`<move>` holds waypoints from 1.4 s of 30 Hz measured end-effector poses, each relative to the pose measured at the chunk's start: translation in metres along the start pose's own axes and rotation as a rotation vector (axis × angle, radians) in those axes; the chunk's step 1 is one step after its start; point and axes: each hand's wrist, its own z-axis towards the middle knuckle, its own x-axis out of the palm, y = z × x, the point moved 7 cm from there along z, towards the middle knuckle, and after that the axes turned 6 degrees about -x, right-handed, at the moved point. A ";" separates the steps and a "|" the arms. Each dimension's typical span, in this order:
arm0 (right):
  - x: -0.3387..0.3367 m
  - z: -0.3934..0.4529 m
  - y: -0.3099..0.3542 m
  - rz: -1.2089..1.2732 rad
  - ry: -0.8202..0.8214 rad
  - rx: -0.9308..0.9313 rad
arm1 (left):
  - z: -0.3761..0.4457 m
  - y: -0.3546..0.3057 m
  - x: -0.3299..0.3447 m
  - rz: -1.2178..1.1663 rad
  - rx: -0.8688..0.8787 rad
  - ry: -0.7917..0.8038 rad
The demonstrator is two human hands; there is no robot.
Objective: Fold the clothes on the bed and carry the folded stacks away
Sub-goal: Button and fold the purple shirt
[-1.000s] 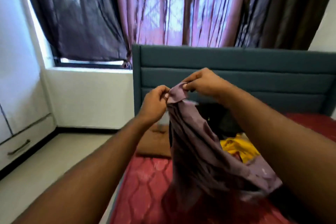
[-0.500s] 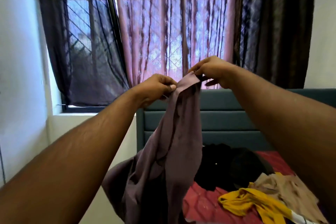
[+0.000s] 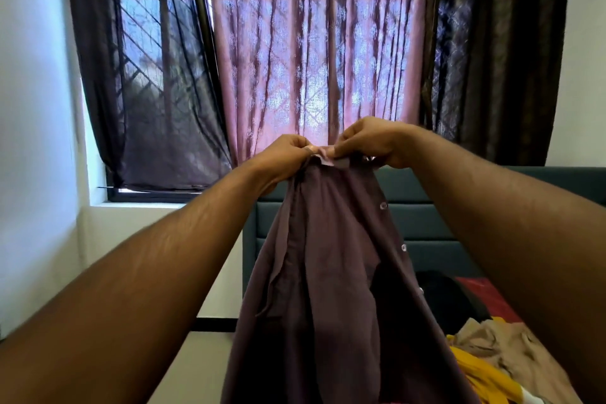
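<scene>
Above the bed [image 3: 492, 292], left hand [image 3: 282, 157] and right hand [image 3: 367, 141] pinch the limp, light shirt [image 3: 328, 289] at its top edge.

You will find no text, label, brand, number or sign that can be read anywhere in this view. The small pale tab at the top edge of the purple shirt [image 3: 331, 272] may be a label, but whatever it carries is too small and blurred for you to make out.
</scene>
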 end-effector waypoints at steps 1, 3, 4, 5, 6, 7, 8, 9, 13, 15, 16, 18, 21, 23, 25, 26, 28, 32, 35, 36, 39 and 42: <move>-0.002 0.001 0.001 -0.013 -0.018 -0.018 | -0.003 -0.001 0.001 0.025 0.029 0.016; -0.006 0.003 0.001 0.039 -0.054 -0.058 | -0.008 0.001 0.003 0.139 0.086 0.062; -0.007 0.003 0.001 0.062 -0.060 -0.074 | -0.009 0.005 0.004 0.219 0.106 0.071; -0.006 0.002 0.001 0.072 -0.063 -0.087 | -0.012 0.009 0.006 0.281 0.116 0.066; -0.003 0.002 0.000 0.079 -0.068 -0.096 | -0.014 0.014 0.007 0.315 0.120 0.047; 0.000 0.003 -0.001 0.086 -0.085 -0.103 | -0.017 0.021 0.010 0.318 0.120 0.028; 0.002 0.003 -0.004 0.092 -0.117 -0.107 | -0.021 0.031 0.014 0.284 0.113 0.024; -0.001 0.004 -0.007 0.091 -0.166 -0.111 | -0.025 0.045 0.019 0.228 0.071 0.040; -0.010 -0.001 -0.019 0.068 -0.254 -0.068 | -0.062 0.125 0.066 0.209 -0.209 0.274; -0.009 -0.002 -0.020 0.035 -0.220 -0.041 | -0.084 0.155 0.091 0.292 -0.307 0.301; -0.009 -0.002 -0.020 0.010 -0.212 -0.039 | -0.091 0.165 0.099 0.258 -0.334 0.280; -0.013 -0.002 -0.026 -0.051 -0.231 -0.051 | -0.100 0.174 0.109 0.106 -0.336 0.285; -0.026 -0.008 -0.055 -0.063 -0.330 -0.041 | -0.099 0.184 0.094 -0.020 -0.359 0.400; -0.031 -0.015 -0.080 -0.047 -0.388 -0.028 | -0.099 0.194 0.069 0.025 -0.419 0.495; -0.030 -0.025 -0.104 -0.053 -0.398 -0.025 | -0.103 0.206 0.045 0.118 -0.477 0.544; -0.027 -0.030 -0.116 -0.049 -0.365 -0.014 | -0.106 0.213 0.034 0.120 -0.507 0.534; -0.018 -0.038 -0.142 -0.040 -0.171 0.043 | -0.108 0.223 0.009 0.070 -0.543 0.468; 0.020 -0.078 -0.179 -0.110 0.506 0.346 | -0.105 0.243 -0.021 0.539 -0.667 0.604; 0.035 -0.076 -0.179 -0.373 0.605 0.412 | -0.059 0.217 -0.024 1.205 -0.505 0.459; 0.029 -0.059 -0.175 -0.592 0.491 0.314 | -0.040 0.189 -0.024 1.323 -0.366 0.263; -0.019 -0.027 -0.114 -1.125 -0.297 -0.101 | 0.005 0.086 -0.034 1.279 -0.078 -0.218; -0.077 -0.033 -0.066 -0.655 -0.776 -0.200 | 0.039 -0.008 -0.062 0.776 -0.037 -0.494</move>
